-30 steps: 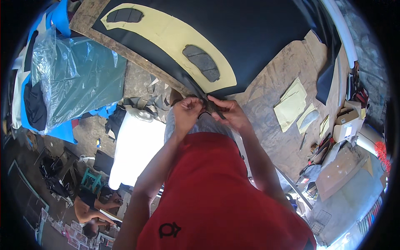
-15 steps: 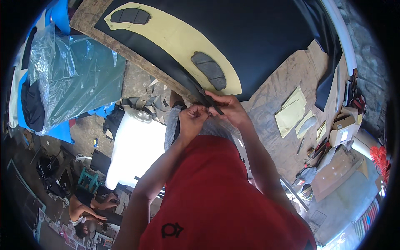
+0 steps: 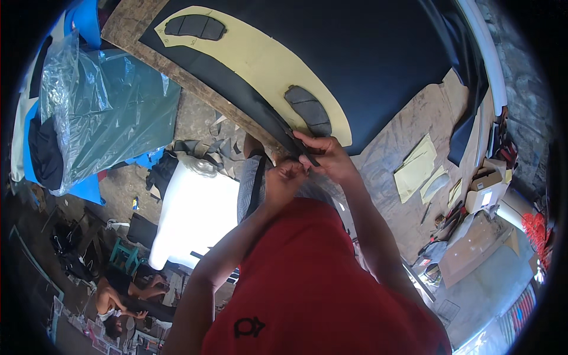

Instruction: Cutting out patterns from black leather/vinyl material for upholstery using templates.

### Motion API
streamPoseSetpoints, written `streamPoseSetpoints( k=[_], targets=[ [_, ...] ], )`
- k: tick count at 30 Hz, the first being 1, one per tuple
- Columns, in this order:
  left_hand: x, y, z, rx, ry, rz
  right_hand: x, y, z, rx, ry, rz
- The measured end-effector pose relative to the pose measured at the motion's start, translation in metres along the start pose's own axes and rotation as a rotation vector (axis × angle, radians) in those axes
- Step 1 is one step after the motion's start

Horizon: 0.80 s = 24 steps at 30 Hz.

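Note:
A long curved yellow paper pattern [image 3: 251,56] lies on a black sheet of leather-like material [image 3: 378,53]. Two dark grey brake pads [image 3: 195,27], [image 3: 309,109] rest on it, one near each end. At the table's near edge, my right hand [image 3: 331,158] is closed around a narrow dark strip [image 3: 299,145] that runs along the sheet's border; whether it is part of the sheet I cannot tell. Just left of it, my left hand [image 3: 285,178] has its fingers pinched together close to my right thumb. What they hold, if anything, is too small to make out.
The wooden table [image 3: 381,201] carries yellow paper pieces [image 3: 414,168] and a cardboard box [image 3: 486,178] at right. At left stand a plastic-wrapped stack [image 3: 118,112] and a white roll [image 3: 192,216]. Scraps litter the floor. Another person [image 3: 121,296] sits at lower left.
The table and pattern sit slightly lower and further right in view. Both hands stay close together at the strip, my left hand a little lower. The other person's arm has shifted.

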<state>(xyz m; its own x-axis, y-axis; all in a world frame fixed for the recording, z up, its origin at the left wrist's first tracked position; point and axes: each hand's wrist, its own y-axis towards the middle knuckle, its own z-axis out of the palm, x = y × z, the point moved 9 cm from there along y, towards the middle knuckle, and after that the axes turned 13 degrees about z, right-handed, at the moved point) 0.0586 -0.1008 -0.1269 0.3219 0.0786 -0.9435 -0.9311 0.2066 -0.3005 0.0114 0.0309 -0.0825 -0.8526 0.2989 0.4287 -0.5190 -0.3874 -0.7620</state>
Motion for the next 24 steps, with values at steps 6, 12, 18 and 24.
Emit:
streamPoseSetpoints(
  k=[6, 12, 18, 24],
  targets=[
    [0.006, -0.003, 0.000, 0.088, 0.025, -0.064, 0.026, 0.009, 0.023, -0.020, 0.052, 0.036],
    [-0.009, 0.001, -0.002, 0.147, 0.154, -0.066, 0.024, 0.018, 0.020, -0.023, 0.048, 0.048],
    [-0.016, 0.004, -0.003, 0.152, 0.178, -0.081, 0.039, 0.031, 0.026, -0.072, -0.079, 0.086],
    [-0.014, 0.006, -0.004, 0.147, 0.090, -0.077, 0.052, 0.041, 0.033, -0.096, -0.109, 0.054]
  ],
)
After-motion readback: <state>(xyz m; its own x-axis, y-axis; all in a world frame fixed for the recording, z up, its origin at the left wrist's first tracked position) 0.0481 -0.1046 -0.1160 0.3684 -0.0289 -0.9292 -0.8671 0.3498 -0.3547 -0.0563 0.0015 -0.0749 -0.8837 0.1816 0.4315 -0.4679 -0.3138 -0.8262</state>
